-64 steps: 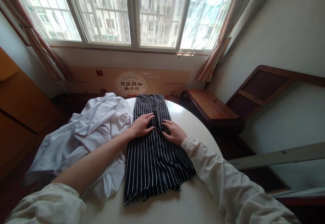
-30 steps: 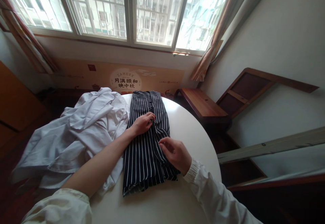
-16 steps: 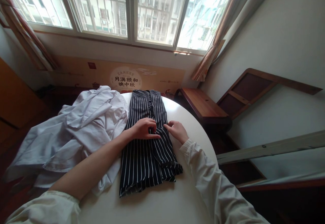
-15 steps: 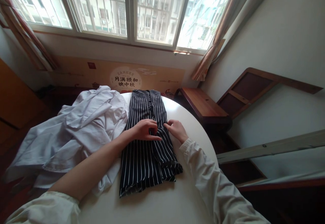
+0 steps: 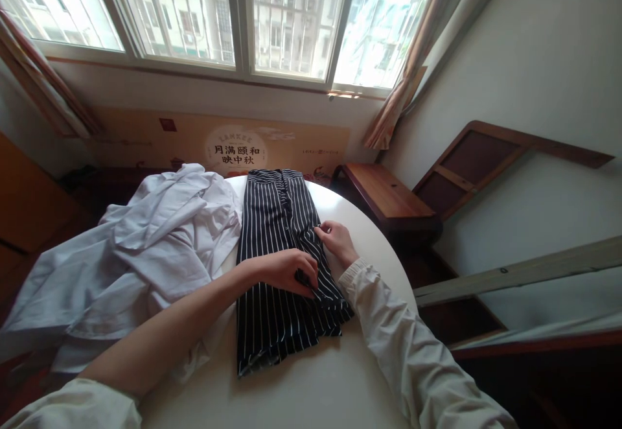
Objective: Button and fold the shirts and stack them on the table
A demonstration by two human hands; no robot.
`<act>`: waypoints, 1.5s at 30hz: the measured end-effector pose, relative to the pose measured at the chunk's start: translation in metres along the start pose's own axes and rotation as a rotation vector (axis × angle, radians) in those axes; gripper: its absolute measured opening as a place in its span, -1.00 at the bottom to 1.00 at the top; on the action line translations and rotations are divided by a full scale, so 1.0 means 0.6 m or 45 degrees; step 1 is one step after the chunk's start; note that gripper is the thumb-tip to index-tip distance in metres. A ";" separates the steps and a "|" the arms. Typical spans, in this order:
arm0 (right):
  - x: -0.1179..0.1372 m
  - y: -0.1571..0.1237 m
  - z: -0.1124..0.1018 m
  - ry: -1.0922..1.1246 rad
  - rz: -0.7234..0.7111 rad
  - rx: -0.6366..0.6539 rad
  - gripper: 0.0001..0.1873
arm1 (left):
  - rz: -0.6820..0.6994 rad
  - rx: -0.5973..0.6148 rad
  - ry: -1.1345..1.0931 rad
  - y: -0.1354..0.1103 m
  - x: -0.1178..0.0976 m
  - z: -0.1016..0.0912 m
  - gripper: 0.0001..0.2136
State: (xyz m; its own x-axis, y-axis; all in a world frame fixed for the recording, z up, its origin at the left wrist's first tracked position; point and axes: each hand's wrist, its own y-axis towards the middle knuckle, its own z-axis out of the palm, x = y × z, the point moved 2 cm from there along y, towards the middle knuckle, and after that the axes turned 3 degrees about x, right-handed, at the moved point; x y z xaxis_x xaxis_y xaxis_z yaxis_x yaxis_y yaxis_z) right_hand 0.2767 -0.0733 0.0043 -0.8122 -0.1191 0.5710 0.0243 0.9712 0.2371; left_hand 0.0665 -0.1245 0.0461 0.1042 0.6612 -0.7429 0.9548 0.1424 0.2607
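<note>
A black garment with thin white stripes (image 5: 265, 234) lies lengthwise on the round white table (image 5: 383, 247). It has a band at its far end and a fold line down the middle; I cannot tell exactly what kind of garment it is. My left hand (image 5: 290, 271) reaches across it, with fingers and thumb closed on the cloth near the lower right part. At the garment's right edge, farther up, my right hand (image 5: 336, 240) pinches the fabric between thumb and fingers. The cloth puckers slightly between the two hands.
Rumpled white cloth (image 5: 160, 241) is heaped on the left and hangs over the table's edge. Beyond the table stand a low wooden stand (image 5: 389, 190) and a printed beige panel (image 5: 291, 140) under the window. A pale rail (image 5: 525, 270) runs along the right.
My left hand has moved from the garment's middle down and right, its fingers closing on the cloth. My right hand stays at the right edge. The view has shifted slightly.
</note>
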 end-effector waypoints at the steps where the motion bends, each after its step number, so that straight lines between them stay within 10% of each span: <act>1: -0.001 0.001 0.000 0.005 0.005 0.001 -0.69 | -0.004 0.035 -0.067 0.000 -0.004 0.000 -0.88; 10: -0.011 0.001 0.000 -0.061 0.008 -0.095 -0.71 | -0.173 0.272 -0.016 -0.014 -0.009 -0.006 -0.88; 19: -0.018 0.002 -0.001 -0.065 -0.087 -0.078 -0.73 | -0.061 -0.041 0.494 0.017 -0.054 0.022 -0.50; 23: -0.021 0.002 -0.002 -0.039 -0.114 -0.074 -0.73 | -0.028 0.005 0.565 0.025 -0.049 0.046 -0.82; 30: -0.027 0.005 -0.004 -0.011 -0.106 -0.041 -0.75 | 0.111 0.038 0.005 0.025 -0.058 0.031 -0.92; 38: -0.027 0.001 -0.007 -0.161 -0.053 -0.102 -0.79 | -0.140 0.331 -0.432 0.011 -0.048 0.030 -0.75; 45: -0.020 -0.004 -0.015 -0.174 -0.018 -0.105 -0.63 | -0.545 -0.569 0.381 -0.004 -0.002 -0.021 -0.72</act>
State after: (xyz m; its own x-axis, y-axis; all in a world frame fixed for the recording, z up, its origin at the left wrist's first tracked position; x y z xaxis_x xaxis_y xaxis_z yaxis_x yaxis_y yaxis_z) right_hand 0.2914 -0.0761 0.0040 -0.8844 -0.0981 0.4563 0.0555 0.9486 0.3115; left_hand 0.0606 -0.1167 0.0540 -0.3994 0.6449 -0.6516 0.6816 0.6842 0.2593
